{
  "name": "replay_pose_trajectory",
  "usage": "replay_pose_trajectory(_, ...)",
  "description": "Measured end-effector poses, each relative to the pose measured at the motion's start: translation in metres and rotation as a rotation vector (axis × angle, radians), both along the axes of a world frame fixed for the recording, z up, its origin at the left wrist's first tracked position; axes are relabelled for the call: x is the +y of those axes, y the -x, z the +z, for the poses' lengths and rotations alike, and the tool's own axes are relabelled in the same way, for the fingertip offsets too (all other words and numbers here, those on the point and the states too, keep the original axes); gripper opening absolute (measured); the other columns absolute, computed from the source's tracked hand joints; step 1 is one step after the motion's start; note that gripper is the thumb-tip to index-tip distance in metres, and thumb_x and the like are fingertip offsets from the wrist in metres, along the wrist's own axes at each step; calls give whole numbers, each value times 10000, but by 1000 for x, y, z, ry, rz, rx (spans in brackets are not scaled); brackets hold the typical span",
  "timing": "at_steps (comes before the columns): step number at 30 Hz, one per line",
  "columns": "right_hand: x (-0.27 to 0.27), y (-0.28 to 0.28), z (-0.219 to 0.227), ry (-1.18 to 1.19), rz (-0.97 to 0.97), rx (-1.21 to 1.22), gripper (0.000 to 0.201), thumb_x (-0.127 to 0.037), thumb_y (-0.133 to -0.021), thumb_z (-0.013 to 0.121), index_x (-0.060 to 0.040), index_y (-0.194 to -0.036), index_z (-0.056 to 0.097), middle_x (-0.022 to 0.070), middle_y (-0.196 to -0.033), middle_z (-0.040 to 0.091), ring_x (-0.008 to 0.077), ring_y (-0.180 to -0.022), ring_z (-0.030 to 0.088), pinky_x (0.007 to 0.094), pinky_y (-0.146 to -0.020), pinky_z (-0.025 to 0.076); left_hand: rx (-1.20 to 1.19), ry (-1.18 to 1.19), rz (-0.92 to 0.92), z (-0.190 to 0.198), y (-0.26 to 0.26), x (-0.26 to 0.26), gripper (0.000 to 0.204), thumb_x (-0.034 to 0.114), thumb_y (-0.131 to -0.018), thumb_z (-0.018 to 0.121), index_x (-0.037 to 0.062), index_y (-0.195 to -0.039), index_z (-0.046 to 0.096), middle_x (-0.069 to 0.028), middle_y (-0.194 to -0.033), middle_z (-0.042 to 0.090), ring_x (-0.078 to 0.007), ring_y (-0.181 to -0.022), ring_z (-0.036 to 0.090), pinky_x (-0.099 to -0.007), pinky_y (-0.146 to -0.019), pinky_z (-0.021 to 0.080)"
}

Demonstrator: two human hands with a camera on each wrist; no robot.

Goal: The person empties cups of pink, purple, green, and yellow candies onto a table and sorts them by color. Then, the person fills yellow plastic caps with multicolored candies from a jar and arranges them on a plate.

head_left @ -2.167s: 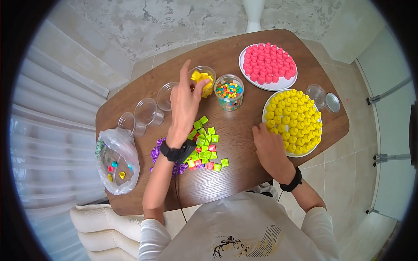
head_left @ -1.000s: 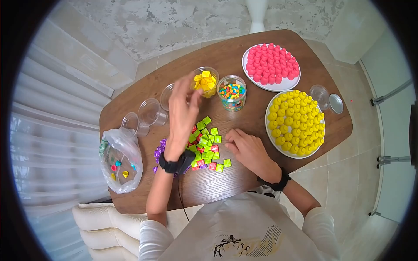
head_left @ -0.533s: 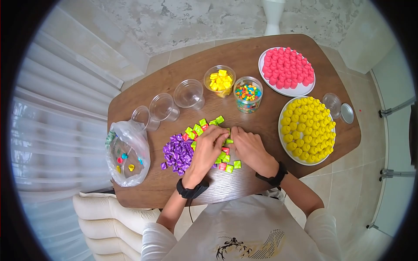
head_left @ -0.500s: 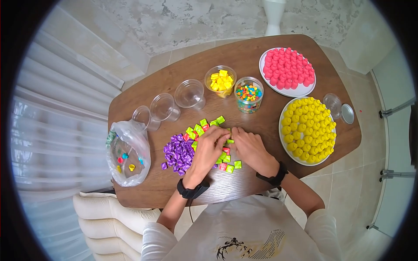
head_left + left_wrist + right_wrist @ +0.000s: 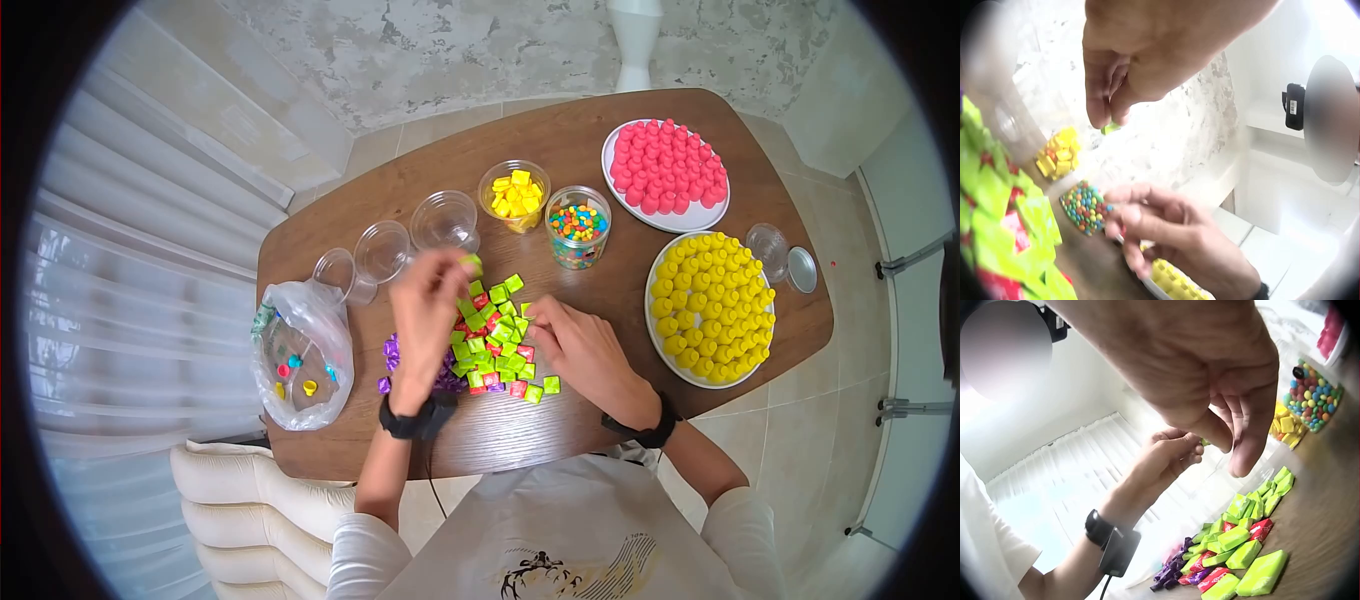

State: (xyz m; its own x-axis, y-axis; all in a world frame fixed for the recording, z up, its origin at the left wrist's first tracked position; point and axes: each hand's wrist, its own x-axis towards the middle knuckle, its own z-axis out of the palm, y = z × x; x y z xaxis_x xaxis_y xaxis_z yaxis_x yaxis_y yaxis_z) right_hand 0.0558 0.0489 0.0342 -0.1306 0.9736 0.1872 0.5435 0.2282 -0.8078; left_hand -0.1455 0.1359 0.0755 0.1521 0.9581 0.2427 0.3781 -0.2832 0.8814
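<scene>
My left hand (image 5: pixel 424 315) pinches a green-wrapped candy (image 5: pixel 1110 128) between thumb and fingertips, raised above the pile's left side. My right hand (image 5: pixel 592 358) hovers at the right edge of the green and red wrapped candies (image 5: pixel 500 345). Its thumb and fingers are loosely bent with nothing between them, as the right wrist view shows. Purple-wrapped candies (image 5: pixel 450 380) lie left of the green ones, partly hidden by my left hand and wrist. Just beyond that hand stands a clear plastic cup (image 5: pixel 444 215).
Two more clear cups (image 5: pixel 382 250) and a plastic bag (image 5: pixel 335 350) with small caps stand left. A cup of yellow candies (image 5: pixel 515 195) and a jar of colourful candies (image 5: pixel 578 225) are behind. Plates of pink (image 5: pixel 715 218) and yellow bottle-shaped pieces (image 5: pixel 712 310) stand right.
Both hands came together over the pile half a second ago. Since then my left hand has lifted away to the upper left with a green candy; my right hand stays beside the pile.
</scene>
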Motion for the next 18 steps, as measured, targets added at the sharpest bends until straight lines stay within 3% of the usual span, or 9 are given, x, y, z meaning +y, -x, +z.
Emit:
replay_pose_trajectory(2, -10, -6, 0, 50, 45, -100, 182, -161, -975, 655, -58, -1082, 550, 161, -940, 685, 398, -860, 691, 519, -682, 521, -56, 25, 85, 5, 6, 22, 128, 23, -966, 693, -48, -1071, 700, -88, -832, 699, -129, -665, 662, -282, -598, 530)
replay_pose_trajectory(4, -23, -11, -1, 100, 84, -201, 186, -187, -973, 678, -77, -1070, 562, 125, -927, 682, 376, -829, 697, 493, -667, 522, 86, -147, 110, 0, 9, 38, 155, 30, -969, 689, -44, -1105, 700, -94, -817, 691, -144, -661, 666, -276, -602, 529)
replay_pose_trajectory(6, -39, -13, -2, 150, 150, -379, 251, -241, -960, 695, -74, -1076, 548, 123, -1005, 652, 383, -841, 693, 511, -664, 513, 115, -125, 99, -3, 6, 33, 184, 32, -967, 689, -31, -1139, 699, -109, -898, 698, -157, -668, 672, -278, -607, 532)
replay_pose_trajectory(9, -55, -10, -3, 213, 166, -399, 304, -256, -949, 703, -67, -1108, 526, 128, -1068, 611, 395, -862, 689, 528, -686, 515, 138, -89, 72, -10, -5, 15, 204, 28, -962, 691, -16, -1161, 697, -112, -1009, 695, -161, -689, 677, -290, -626, 540)
replay_pose_trajectory(14, -56, -6, -8, 236, 181, -394, 317, -235, -945, 704, -55, -1112, 503, 138, -1073, 605, 406, -864, 687, 547, -696, 508, 194, -113, -110, -30, -10, -14, 175, 17, -949, 714, -5, -1122, 716, -70, -1062, 680, -123, -747, 663, -254, -620, 526)
replay_pose_trajectory(15, -55, -7, -9, 229, 181, -388, 303, -213, -944, 703, -53, -1102, 500, 139, -1053, 611, 407, -862, 685, 549, -695, 509, 146, 79, -120, -28, -12, -25, 144, 25, -947, 719, -12, -1087, 723, -69, -1076, 681, -127, -773, 662, -268, -650, 537)
replay_pose_trajectory(16, -53, -8, -11, 228, 184, -387, 303, -213, -944, 703, -53, -1102, 500, 139, -1053, 611, 407, -862, 685, 549, -695, 509, 147, 79, -116, -32, -11, -31, 144, 25, -947, 719, -12, -1087, 723, -69, -1076, 681, -127, -773, 662, -268, -650, 537)
replay_pose_trajectory(18, -45, -12, -15, 201, 204, -353, 268, -159, -946, 688, -45, -1092, 494, 147, -1015, 640, 409, -875, 683, 538, -697, 515, 229, 37, -320, -39, -8, -40, 177, 29, -947, 720, -2, -1122, 714, -74, -1035, 695, -151, -782, 680, -288, -690, 548)
